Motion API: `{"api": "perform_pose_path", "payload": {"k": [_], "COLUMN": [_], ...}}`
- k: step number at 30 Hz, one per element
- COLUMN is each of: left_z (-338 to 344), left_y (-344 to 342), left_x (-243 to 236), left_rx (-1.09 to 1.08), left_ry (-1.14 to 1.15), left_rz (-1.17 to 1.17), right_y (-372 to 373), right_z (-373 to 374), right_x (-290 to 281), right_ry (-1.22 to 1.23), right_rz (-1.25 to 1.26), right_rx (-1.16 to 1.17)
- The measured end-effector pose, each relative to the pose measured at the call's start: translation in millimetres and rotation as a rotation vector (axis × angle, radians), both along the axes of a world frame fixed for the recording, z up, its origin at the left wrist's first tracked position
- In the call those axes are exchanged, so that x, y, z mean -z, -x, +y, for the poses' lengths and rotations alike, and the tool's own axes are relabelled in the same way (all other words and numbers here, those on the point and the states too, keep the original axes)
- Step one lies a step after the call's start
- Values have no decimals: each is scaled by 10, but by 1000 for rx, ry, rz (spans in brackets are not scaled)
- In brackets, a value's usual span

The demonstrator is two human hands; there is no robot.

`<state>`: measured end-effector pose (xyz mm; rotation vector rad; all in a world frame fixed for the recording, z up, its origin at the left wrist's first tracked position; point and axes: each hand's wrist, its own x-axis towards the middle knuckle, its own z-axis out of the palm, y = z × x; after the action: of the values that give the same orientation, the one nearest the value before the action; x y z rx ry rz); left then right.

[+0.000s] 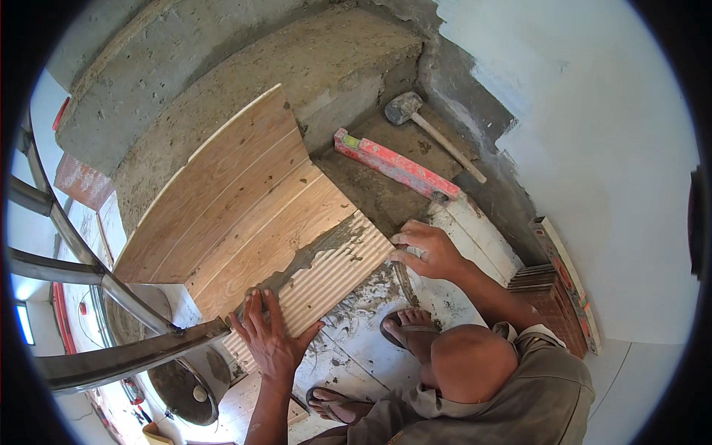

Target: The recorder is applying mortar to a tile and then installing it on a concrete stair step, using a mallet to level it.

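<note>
A ribbed tile (330, 285) lies across the front of the wood-look step tile (256, 259), its grooved back facing me. Wet grey mortar (315, 252) is smeared along its far edge. My left hand (271, 337) spans the tile's left end, fingers bent over the mortared side and thumb at the near edge. At the right end, my right hand (429, 252) pinches the tile's corner; some of its fingertips are hidden. Behind the step tile, another wood-look tile (222, 170) with a curved upper edge stands against the concrete step.
A red spirit level (397, 167) and a rubber mallet (437, 137) lie on bare concrete beyond my right hand. Metal railing (133, 362) runs along the left. At right, a second level (567, 282) leans by stacked tiles (550, 308). Mortar bits spot the white tiled step (356, 363).
</note>
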<state>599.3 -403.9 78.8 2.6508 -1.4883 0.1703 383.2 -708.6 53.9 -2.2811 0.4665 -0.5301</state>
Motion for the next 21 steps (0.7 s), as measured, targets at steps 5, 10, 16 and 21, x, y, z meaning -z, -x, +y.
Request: {"api": "perform_pose_path", "payload": {"k": [5, 10, 16, 21], "left_z": [6, -26, -67, 15], "left_y": [-8, 3, 11, -60], "left_x": [-25, -45, -88, -6], "left_rx": [5, 6, -5, -18], "left_ry": [1, 24, 20, 105], "left_rz": [0, 28, 57, 168], "right_y": [-14, 14, -6, -61], "right_z": [8, 56, 55, 76], "right_x": [17, 14, 30, 130], "right_ry": [-33, -189, -484, -508], "right_rz": [9, 22, 67, 0], "right_rx": [-32, 13, 85, 57]}}
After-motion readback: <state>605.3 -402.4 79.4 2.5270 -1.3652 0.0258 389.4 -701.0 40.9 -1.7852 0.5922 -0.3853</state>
